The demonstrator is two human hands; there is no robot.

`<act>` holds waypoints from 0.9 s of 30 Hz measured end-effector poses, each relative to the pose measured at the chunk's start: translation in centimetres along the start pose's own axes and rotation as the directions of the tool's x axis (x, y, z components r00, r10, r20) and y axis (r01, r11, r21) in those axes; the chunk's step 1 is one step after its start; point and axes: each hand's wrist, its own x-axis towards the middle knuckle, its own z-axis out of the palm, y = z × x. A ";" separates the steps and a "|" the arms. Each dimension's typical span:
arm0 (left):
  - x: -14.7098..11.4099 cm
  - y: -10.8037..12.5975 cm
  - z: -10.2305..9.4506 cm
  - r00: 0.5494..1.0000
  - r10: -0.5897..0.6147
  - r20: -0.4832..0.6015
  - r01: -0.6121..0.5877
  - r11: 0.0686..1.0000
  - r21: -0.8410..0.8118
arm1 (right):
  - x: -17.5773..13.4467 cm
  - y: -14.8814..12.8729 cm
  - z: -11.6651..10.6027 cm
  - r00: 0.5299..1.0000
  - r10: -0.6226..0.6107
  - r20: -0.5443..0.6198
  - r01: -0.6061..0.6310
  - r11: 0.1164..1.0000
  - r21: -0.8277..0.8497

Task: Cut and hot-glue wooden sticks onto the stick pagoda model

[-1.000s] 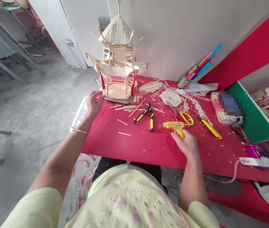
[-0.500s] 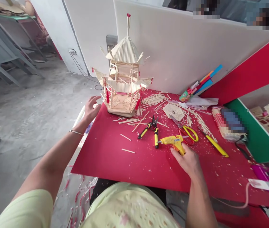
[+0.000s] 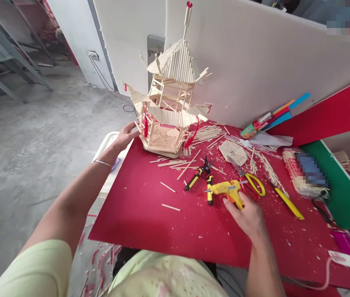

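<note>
A pagoda model (image 3: 171, 119) built of pale thin sticks, with red tassels, stands at the table's back left and leans slightly right. My left hand (image 3: 126, 137) is at its lower left side, fingertips partly hidden behind its edge, gripping it. My right hand (image 3: 247, 212) is closed around the handle of a yellow glue gun (image 3: 226, 189), low over the red tabletop with its nozzle pointing left. Black-and-yellow pliers (image 3: 205, 177) lie open by the nozzle. Yellow-handled scissors (image 3: 255, 183) lie just beyond my right hand.
Loose sticks (image 3: 207, 134) and a hexagonal stick panel (image 3: 233, 152) lie near the pagoda. A yellow cutter (image 3: 289, 203) is at right, before a phone (image 3: 313, 169) on a packet. A pen holder (image 3: 251, 128) leans near the white board (image 3: 240, 62) behind. A green panel (image 3: 345, 202) borders the right.
My left hand has moved in from beside the pagoda to its lower side, and the pagoda leans a little more right. My right hand keeps hold of the glue gun. The view has shifted slightly.
</note>
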 end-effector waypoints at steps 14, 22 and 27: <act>4.2 -2.3 -0.8 0.938 -0.167 0.302 0.162 0.986 0.041 | 0.7 0.6 0.1 0.999 0.024 -0.049 -0.020 0.996 0.086; 3.3 0.1 1.6 0.986 -0.078 0.147 0.052 0.984 0.168 | 0.8 0.3 0.5 0.999 -0.017 -0.032 0.020 0.993 0.120; 2.2 1.3 2.2 0.988 -0.092 0.127 0.070 0.983 0.172 | 0.6 0.1 -0.1 0.997 -0.022 -0.068 0.032 0.989 0.141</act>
